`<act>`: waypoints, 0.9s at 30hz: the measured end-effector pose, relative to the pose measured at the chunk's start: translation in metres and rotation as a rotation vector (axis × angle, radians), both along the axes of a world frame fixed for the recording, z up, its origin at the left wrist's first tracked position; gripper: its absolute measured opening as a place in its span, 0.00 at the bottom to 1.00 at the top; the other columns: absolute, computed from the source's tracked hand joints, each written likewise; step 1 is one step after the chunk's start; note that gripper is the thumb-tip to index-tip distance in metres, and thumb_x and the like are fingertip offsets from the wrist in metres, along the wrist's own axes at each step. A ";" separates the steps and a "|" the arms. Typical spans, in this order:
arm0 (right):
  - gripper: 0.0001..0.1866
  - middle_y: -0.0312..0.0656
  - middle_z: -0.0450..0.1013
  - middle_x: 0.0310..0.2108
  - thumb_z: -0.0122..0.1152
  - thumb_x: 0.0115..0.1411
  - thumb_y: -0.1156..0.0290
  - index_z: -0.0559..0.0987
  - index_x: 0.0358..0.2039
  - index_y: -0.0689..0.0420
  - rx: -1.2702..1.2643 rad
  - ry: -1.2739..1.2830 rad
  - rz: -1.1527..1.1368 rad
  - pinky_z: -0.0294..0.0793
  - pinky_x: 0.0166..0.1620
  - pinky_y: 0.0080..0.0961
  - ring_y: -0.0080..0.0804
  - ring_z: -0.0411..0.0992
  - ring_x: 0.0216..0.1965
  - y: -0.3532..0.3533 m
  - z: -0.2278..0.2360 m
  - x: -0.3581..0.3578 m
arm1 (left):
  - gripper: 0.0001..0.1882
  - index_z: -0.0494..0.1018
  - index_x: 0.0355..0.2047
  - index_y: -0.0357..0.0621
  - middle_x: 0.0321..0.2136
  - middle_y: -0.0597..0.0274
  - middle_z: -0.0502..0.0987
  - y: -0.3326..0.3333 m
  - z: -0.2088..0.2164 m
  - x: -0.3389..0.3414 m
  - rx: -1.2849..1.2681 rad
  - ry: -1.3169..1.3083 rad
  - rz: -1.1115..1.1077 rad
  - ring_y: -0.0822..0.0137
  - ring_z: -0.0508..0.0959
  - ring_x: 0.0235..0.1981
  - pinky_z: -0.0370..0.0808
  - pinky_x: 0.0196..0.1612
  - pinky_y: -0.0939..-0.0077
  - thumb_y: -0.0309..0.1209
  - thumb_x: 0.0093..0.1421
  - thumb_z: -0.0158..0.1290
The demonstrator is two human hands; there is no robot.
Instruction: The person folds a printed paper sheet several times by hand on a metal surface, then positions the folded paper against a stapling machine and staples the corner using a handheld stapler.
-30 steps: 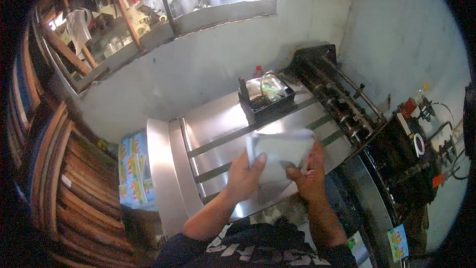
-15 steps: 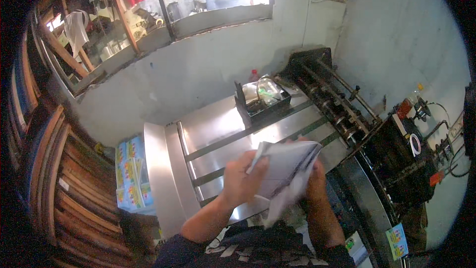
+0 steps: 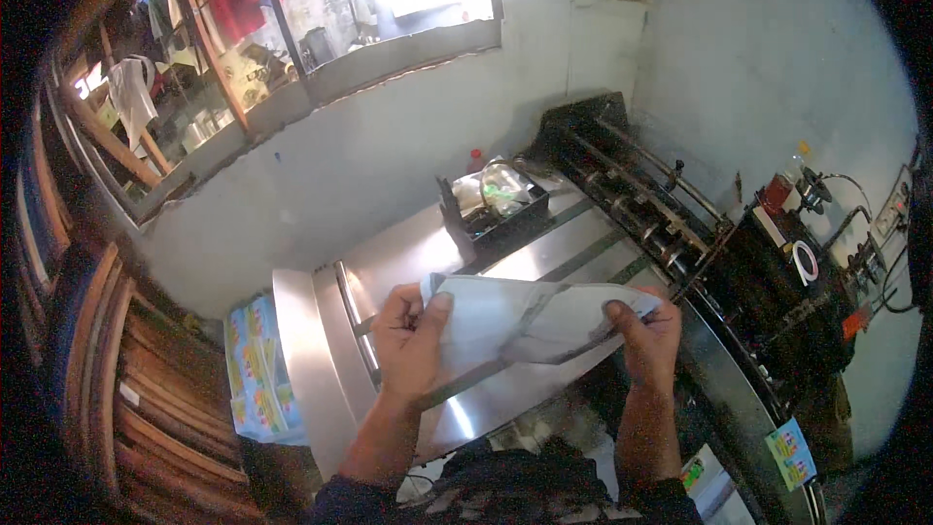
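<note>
Both my hands stretch a pale, translucent sheet that looks like thin plastic (image 3: 486,316) above a shiny metal bed. My left hand (image 3: 406,345) pinches its left end, thumb on top. At the opposite end, my right hand (image 3: 649,335) grips the corner between thumb and fingers. A grey band runs slantwise across the sheet's middle, and its lower edge sags. I cannot tell whether it is one layer or several. Under it lies the metal bed (image 3: 389,253), crossed by dark strips (image 3: 515,260).
On the bed's far side stands a black box (image 3: 510,219) of small items. A dark machine with rollers (image 3: 646,199) flanks the right. Blue-and-yellow printed packs (image 3: 260,365) are stacked left, beside wooden frames (image 3: 175,399). A printed packet (image 3: 790,454) hangs at lower right.
The sheet was bunched and blurred between my hands; now it is spread wide. My left hand has moved left and my right hand right. The view has shifted slightly.
</note>
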State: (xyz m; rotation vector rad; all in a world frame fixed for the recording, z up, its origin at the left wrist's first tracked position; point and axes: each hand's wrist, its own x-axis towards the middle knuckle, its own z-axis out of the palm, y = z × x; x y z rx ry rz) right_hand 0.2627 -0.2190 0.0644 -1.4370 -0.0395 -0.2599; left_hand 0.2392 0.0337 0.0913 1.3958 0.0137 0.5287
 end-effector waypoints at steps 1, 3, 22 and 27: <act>0.15 0.37 0.77 0.28 0.71 0.48 0.74 0.78 0.37 0.61 0.045 -0.032 -0.030 0.73 0.34 0.22 0.23 0.73 0.28 0.003 0.002 0.000 | 0.07 0.72 0.34 0.42 0.25 0.69 0.74 0.001 -0.003 0.004 -0.030 -0.023 -0.031 0.78 0.72 0.26 0.70 0.31 0.82 0.27 0.57 0.59; 0.09 0.35 0.76 0.25 0.70 0.50 0.75 0.79 0.32 0.61 0.092 -0.066 -0.057 0.72 0.32 0.21 0.22 0.72 0.26 0.003 0.005 0.000 | 0.07 0.72 0.36 0.39 0.29 0.65 0.77 0.004 -0.005 0.003 -0.038 -0.045 -0.065 0.77 0.74 0.30 0.71 0.35 0.82 0.26 0.59 0.57; 0.11 0.41 0.77 0.29 0.70 0.48 0.75 0.79 0.32 0.64 0.007 -0.143 -0.043 0.72 0.33 0.21 0.25 0.74 0.28 0.004 0.011 -0.018 | 0.14 0.77 0.39 0.33 0.31 0.64 0.79 0.024 -0.001 -0.012 -0.030 -0.130 -0.054 0.75 0.75 0.32 0.71 0.38 0.80 0.34 0.59 0.59; 0.12 0.42 0.77 0.31 0.71 0.47 0.75 0.79 0.32 0.64 -0.034 -0.251 -0.048 0.73 0.33 0.21 0.25 0.74 0.29 0.001 0.007 -0.016 | 0.13 0.77 0.39 0.33 0.30 0.64 0.78 0.022 0.000 -0.015 -0.042 -0.127 -0.042 0.75 0.74 0.31 0.71 0.37 0.80 0.32 0.59 0.58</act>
